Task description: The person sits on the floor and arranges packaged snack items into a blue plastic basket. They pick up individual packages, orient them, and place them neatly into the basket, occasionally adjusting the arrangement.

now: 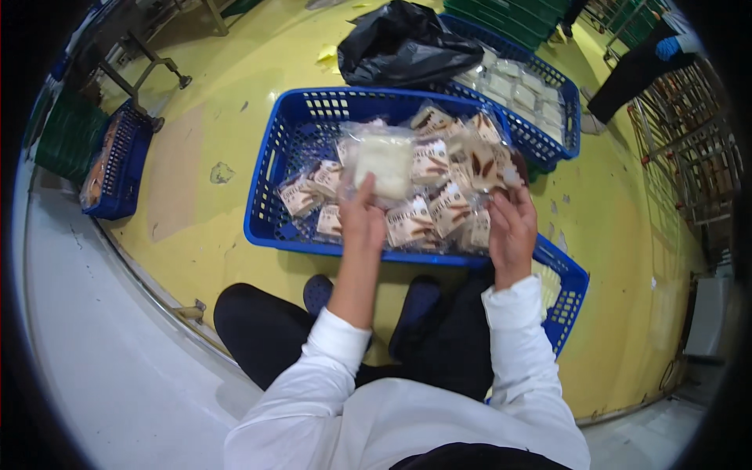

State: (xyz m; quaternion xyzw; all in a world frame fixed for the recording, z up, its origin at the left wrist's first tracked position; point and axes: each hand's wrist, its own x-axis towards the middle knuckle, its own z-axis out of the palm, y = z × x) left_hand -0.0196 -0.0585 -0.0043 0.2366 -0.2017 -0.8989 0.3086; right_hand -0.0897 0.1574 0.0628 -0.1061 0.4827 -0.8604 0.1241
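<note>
My left hand [363,223] is closed on a clear plastic packet [384,163] with a white, squarish block inside. Slightly blurred, that packet is held up over a blue crate [270,168]. On the other side, my right hand [513,227] pinches the edge of a cream-and-brown printed packet [487,164] above the crate's right part. Beneath both hands, several cream printed packets [411,219] lie jumbled in clear wrap inside the crate. What lies directly under the two held packets is hidden.
A black plastic bag [407,47] rests behind the crate, beside another blue crate [570,117] of white packets. One more blue crate [576,290] sits by my right forearm. Wire trolleys [674,133] and a person [634,74] with a blue glove are at right.
</note>
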